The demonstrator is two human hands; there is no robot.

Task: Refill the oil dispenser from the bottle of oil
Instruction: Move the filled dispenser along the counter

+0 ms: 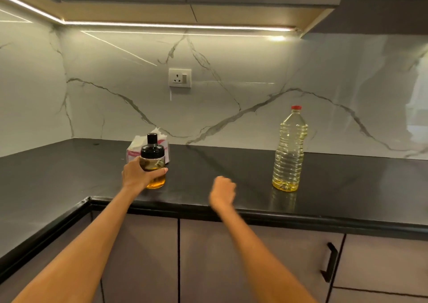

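A small glass oil dispenser (153, 163) with a black lid and knob stands on the black counter (231, 163), a little amber oil in its bottom. My left hand (136, 174) grips its glass body from the left. A tall clear plastic oil bottle (289, 149) with a red cap stands upright to the right, filled with pale yellow oil. My right hand (222, 192) hovers between the two, above the counter's front part, fingers loosely curled and holding nothing; it looks slightly blurred.
A tissue box (136, 151) sits just behind the dispenser against the marble wall. A wall socket (180, 78) is above it. The counter turns a corner at the left. Cabinet doors with a black handle (330, 262) lie below the counter edge.
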